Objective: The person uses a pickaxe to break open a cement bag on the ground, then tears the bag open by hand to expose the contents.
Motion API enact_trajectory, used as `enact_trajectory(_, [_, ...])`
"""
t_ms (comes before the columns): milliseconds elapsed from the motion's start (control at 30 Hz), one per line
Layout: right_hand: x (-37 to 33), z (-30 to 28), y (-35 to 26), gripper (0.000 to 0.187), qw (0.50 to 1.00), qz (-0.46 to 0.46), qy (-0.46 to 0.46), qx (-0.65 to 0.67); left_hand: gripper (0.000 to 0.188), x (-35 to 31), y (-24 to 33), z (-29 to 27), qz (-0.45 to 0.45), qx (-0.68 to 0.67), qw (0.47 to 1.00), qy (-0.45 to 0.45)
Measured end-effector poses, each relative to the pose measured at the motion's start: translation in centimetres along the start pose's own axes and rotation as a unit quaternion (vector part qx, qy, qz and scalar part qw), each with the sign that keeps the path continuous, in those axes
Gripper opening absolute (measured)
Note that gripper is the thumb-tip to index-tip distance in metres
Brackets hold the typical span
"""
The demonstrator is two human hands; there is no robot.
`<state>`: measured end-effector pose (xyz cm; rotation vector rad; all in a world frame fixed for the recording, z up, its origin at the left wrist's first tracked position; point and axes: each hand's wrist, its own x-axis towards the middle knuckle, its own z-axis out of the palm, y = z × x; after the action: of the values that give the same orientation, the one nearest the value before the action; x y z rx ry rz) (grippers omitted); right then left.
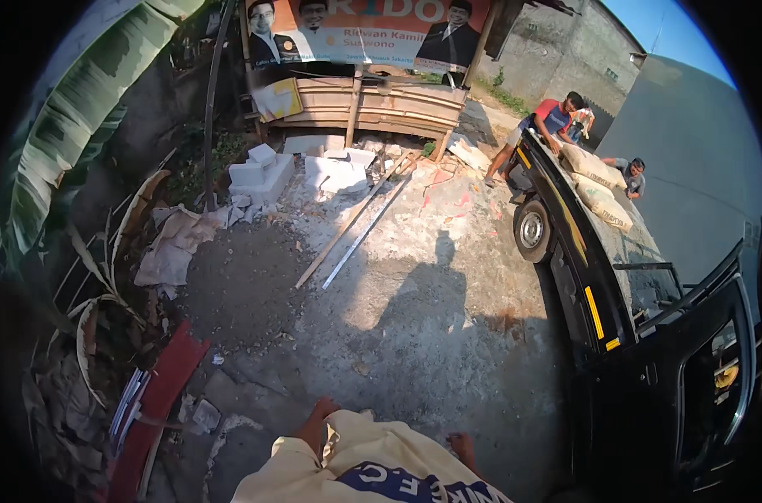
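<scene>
A cream sack [373, 469] with blue print fills the bottom edge of the view, close to my body. My left hand [316, 423] grips its far edge on the left. My right hand [462, 448] grips the far edge on the right. Only the fingers of each hand show over the sack. My shadow falls on the dusty concrete ground [414, 310] ahead.
A black pickup truck [616, 335] stands at the right with similar sacks [599, 189] in its bed, and two people [557, 117] work at its far end. White blocks [264, 172], two long slats [352, 226], a wooden stall [373, 105], rubble and a red sheet [159, 394] lie left.
</scene>
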<state>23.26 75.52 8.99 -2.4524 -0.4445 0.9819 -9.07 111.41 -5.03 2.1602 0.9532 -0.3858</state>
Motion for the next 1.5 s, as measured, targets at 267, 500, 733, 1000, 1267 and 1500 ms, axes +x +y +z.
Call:
enact_trajectory(267, [-0.6, -0.1, -7.3, 0.034, 0.997, -0.035, -0.069, 0.016, 0.059, -2.3, -0.2, -1.7, -0.203, -0.246, 0.944, 0.081])
enact_trajectory(500, [1.9, 0.8, -0.4, 0.032, 0.996, -0.042, -0.053, 0.064, 0.058, -4.6, 0.2, -1.7, -0.175, -0.194, 0.961, 0.086])
enact_trajectory(733, [0.4, 0.0, -1.3, 0.030, 0.998, 0.031, -0.031, 0.046, 0.060, -4.5, 0.9, -1.1, -0.169, -0.311, 0.933, 0.059])
enact_trajectory(1000, [2.5, 1.7, -2.2, 0.029, 0.999, -0.011, -0.034, -0.035, 0.058, -3.7, 2.5, -3.9, -0.164, -0.204, 0.961, 0.083])
enact_trajectory(1267, [6.3, 3.2, 2.8, 0.029, 0.981, -0.191, -0.032, -0.018, 0.053, -4.1, 2.8, -3.4, -0.127, -0.242, 0.955, 0.120])
enact_trajectory(1500, [4.0, 1.7, 0.1, 0.028, 0.998, -0.036, -0.019, -0.053, 0.027, -4.7, 0.1, -0.5, -0.069, -0.398, 0.914, 0.037])
